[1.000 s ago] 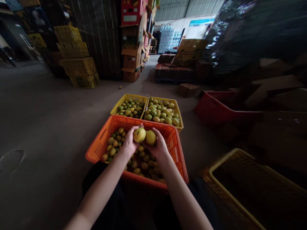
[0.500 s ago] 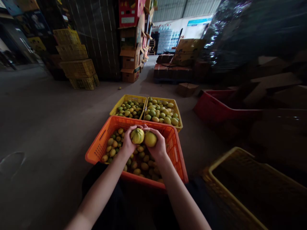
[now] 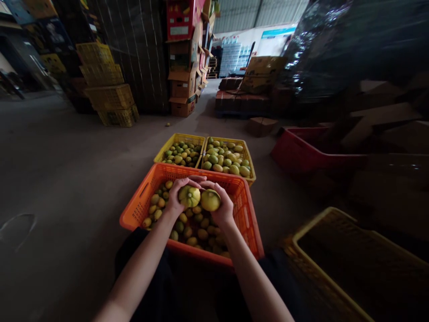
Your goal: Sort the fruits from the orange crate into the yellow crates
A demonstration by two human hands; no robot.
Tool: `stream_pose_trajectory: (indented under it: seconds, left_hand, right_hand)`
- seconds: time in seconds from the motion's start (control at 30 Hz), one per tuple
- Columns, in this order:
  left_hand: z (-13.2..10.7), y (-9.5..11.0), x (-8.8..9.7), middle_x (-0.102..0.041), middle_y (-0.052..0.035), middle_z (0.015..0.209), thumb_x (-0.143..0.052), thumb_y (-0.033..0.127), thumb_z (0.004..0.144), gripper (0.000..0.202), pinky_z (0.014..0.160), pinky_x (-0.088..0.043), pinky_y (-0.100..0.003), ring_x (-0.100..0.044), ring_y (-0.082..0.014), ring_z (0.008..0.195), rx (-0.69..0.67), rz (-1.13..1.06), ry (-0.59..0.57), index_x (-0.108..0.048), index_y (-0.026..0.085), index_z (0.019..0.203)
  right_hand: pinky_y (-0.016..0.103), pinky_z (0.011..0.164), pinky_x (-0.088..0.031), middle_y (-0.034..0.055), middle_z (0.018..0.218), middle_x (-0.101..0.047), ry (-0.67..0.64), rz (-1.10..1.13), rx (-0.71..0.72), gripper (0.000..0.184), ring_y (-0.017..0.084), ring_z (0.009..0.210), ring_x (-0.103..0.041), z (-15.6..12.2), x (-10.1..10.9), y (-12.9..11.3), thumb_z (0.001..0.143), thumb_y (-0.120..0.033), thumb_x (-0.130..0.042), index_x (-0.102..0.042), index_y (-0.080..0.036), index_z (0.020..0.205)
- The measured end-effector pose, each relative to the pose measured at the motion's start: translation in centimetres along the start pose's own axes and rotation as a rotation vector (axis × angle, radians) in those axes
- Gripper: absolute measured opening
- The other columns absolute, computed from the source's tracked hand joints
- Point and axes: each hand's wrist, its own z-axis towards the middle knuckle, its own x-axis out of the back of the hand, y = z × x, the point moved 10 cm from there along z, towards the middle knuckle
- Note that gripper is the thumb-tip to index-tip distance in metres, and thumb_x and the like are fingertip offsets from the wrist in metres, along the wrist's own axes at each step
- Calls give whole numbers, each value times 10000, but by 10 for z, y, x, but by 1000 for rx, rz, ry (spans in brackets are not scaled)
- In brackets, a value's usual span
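Note:
My left hand (image 3: 174,194) is curled around a yellow-green ribbed fruit (image 3: 189,196), which looks like a papaya, with its stem end facing me. A smoother yellow-green fruit (image 3: 210,200) of the same sort sits in my right hand (image 3: 225,206). The two hands are side by side, fingertips nearly meeting beyond the fruits. They are above an orange plastic crate (image 3: 250,223), which holds many loose yellow, green and orange-tinged fruits (image 3: 202,234). My hands and forearms hide part of its contents.
Beyond the orange crate stand two yellow crates (image 3: 254,172) of similar fruit, side by side. A yellow crate (image 3: 330,210) is at lower right, and a red bin (image 3: 291,150) with cardboard lies farther back. Stacked yellow crates (image 3: 109,96) and cardboard boxes (image 3: 181,89) rise behind.
Both fruits have turned in my hands, and the left one now shows its stem end more squarely. The hands have drifted slightly apart and a little lower.

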Motion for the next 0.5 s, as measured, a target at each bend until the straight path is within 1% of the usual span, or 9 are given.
stream_pose_trajectory:
  seconds: [0.03,0.1,0.13,0.17,0.23,0.33,0.37,0.43,0.5]
  left_hand:
    - [0,3,-6,-713,-73,883,-452,135,746,254,787,-509,-350,-629,-264,1000,-33,11,-55,-684,174,649]
    - [-1,11,-24,-715,-77,905,-449,139,738,257,804,-499,-341,-624,-262,1018,-126,54,-206,-704,173,735]
    - [-1,12,-28,-715,-78,916,-449,147,738,263,813,-493,-336,-624,-258,1022,-139,61,-239,-708,173,772]
    - [1,12,-30,-715,-81,930,-447,162,743,271,818,-488,-334,-623,-255,1024,-136,62,-246,-710,172,808]
    - [6,8,-28,-712,-93,965,-446,208,765,286,828,-481,-339,-621,-256,1029,-110,53,-211,-709,158,866]
    - [13,1,-19,-710,-114,977,-461,265,780,307,846,-471,-335,-620,-257,1026,-67,36,-126,-706,119,894]
    - [14,-2,-16,-710,-115,973,-460,268,779,314,852,-468,-330,-620,-252,1022,-48,26,-103,-705,112,900]
    - [16,-11,-10,-711,-111,960,-443,256,781,330,852,-467,-320,-625,-238,1002,2,-13,-61,-701,106,922]
    - [16,-18,-5,-710,-100,932,-424,239,787,338,833,-474,-313,-636,-221,955,50,-77,-27,-692,110,947]
  right_hand:
    - [325,904,-462,14,787,-702,-29,9,-25,196,227,1010,-610,0,-4,2,753,-283,-511,-663,-211,651]
    - [342,879,-476,32,774,-701,-76,26,-65,253,242,1007,-612,1,-13,4,764,-344,-488,-657,-201,642]
    - [350,865,-484,34,764,-701,-77,34,-80,269,246,998,-616,1,-14,6,766,-360,-482,-653,-201,633]
    - [354,854,-489,32,755,-701,-59,37,-87,277,248,988,-620,2,-14,7,766,-369,-480,-650,-202,626]
    - [349,844,-493,26,748,-704,24,18,-70,290,243,966,-629,5,-7,8,766,-389,-490,-652,-199,620]
    - [321,830,-497,19,761,-714,182,-10,-38,306,224,923,-641,8,10,10,751,-433,-517,-670,-188,649]
    - [314,818,-502,16,761,-717,227,6,-57,299,217,905,-646,8,16,14,743,-437,-528,-674,-188,669]
    - [302,778,-516,11,747,-719,297,74,-140,259,203,863,-656,9,24,25,734,-411,-543,-676,-190,709]
    - [290,727,-530,8,733,-716,332,152,-217,203,191,822,-663,9,28,33,737,-350,-542,-670,-193,749]
